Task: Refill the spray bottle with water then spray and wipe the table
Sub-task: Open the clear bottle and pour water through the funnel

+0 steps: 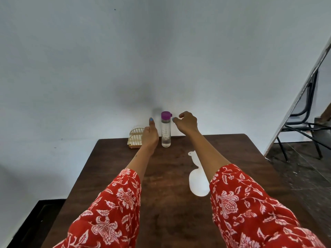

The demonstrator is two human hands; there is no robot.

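Observation:
A clear water bottle [166, 133] with a purple cap stands upright near the far edge of the dark wooden table [161, 185]. My left hand [150, 134] hovers just left of the bottle, thumb up, fingers relaxed, holding nothing. To the right of the cap, my right hand [186, 123] hangs with loosely curled fingers, apart from the bottle. A white spray bottle [197, 179] lies on its side on the table, partly hidden under my right forearm.
A small gold wire rack [135, 138] stands at the table's far left edge, against the pale wall. A leaning board and black chair legs [304, 122] fill the right side beyond the table, over a dark floor.

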